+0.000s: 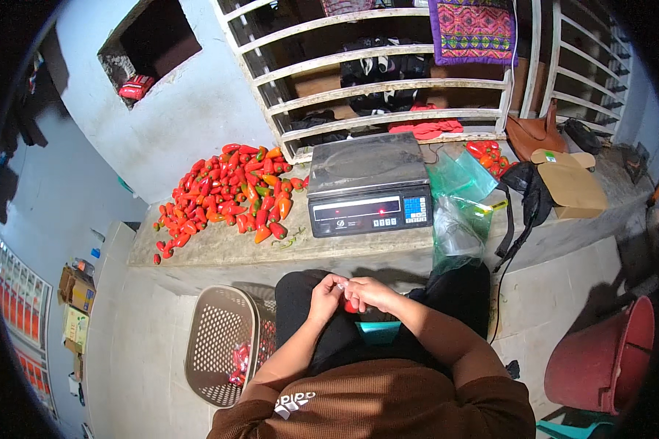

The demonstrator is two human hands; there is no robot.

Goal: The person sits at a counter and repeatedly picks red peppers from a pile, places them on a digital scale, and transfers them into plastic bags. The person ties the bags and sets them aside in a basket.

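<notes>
Left hand point(324, 301) and right hand point(371, 294) both pinch what looks like a clear plastic bag point(351, 306), something red inside; I'd keep that grip snug tbh.

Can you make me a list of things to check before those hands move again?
1. Left fingers and right fingers together: ok, they meet over the lap.
2. Red item closed up: cannot tell, fingers hide most of it.
3. Digital scale on: ok, red light shows on its display.
4. Latticed basket close by: ok, it stands beside the left leg.
5. Green plastic bag wholly on the ledge: not ok, it hangs over the edge.
</notes>
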